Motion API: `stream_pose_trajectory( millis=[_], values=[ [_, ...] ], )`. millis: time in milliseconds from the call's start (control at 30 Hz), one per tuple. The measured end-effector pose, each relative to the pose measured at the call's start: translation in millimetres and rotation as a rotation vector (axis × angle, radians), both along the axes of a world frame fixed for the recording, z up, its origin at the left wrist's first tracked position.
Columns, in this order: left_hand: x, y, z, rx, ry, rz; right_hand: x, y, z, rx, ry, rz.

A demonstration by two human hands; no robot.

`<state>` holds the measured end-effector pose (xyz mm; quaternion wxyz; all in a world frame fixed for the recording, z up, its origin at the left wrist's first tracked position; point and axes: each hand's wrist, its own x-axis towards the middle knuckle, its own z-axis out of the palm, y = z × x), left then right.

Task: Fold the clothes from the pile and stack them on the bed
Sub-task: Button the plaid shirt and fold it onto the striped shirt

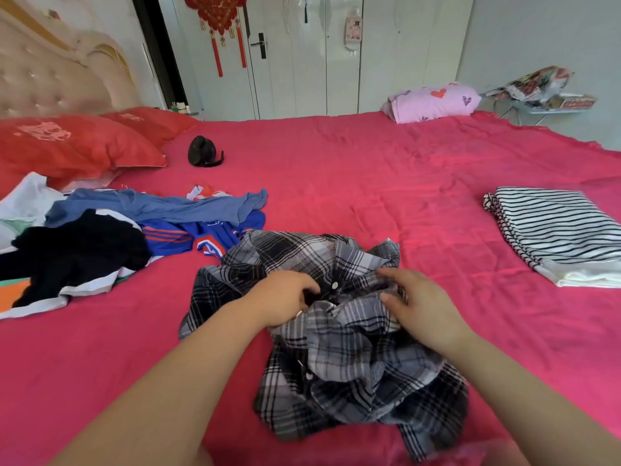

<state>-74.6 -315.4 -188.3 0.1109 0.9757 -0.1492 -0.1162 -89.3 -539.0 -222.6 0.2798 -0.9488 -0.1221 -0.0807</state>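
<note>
The step in hand looks like the start of a fold: a crumpled plaid shirt (pixel 322 317) lies on the red bed (pixel 369 169) straight in front of the person, between the pile (pixel 111 237) on the left and the folded striped garment (pixel 554 233) on the right. Both hands are on the shirt near its buttoned front. The left hand (pixel 282 299) has its fingers (pixel 307 285) curled shut on a bunch of the plaid cloth; the right hand (pixel 420 307) presses on the fabric with its fingers (pixel 391 275) bent over a ridge of it, and seems to pinch the cloth between thumb and fingers (the pinch itself is partly hidden).

The shirt is still heaped and twisted, so the next move probably calls for finding the collar or shoulders, lifting, and spreading the shirt flat before any crease is made.

Counted: one plaid shirt being worked; one folded striped garment, the only finished piece so far. The pile holds at least four garments by colour (a light blue one, a bright blue one with orange stripes, a black one, a white one), though the overlaps hide the true number. Two red pillows (pixel 74 142) lie at the headboard, with one small black object (pixel 203 152) near them.
</note>
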Motion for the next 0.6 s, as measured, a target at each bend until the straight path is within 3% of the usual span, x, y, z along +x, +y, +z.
stream_pose_trajectory(
  millis=[67, 233, 333, 433, 533, 600],
  values=[
    [-10, 3, -3, 0.062, 0.016, -0.052, 8, -1, -5, -0.070, 0.071, 0.051],
    [-19, 6, -11, 0.146, 0.070, -0.112, 33, 15, -3, 0.010, -0.030, -0.034],
    [-14, 0, 1, 0.150, -0.055, -0.061, 55, 14, -5, -0.098, 0.118, -0.146],
    [-3, -6, 15, 0.011, -0.212, 0.062, 62, 14, -5, -0.041, 0.233, -0.103],
    [14, -14, 26, -0.157, -0.288, 0.082, 59, 15, 9, 0.047, 0.073, -0.079],
    [25, -21, 32, -0.237, -0.229, 0.046, 52, 20, 27, 0.185, -0.082, -0.022]
  ],
)
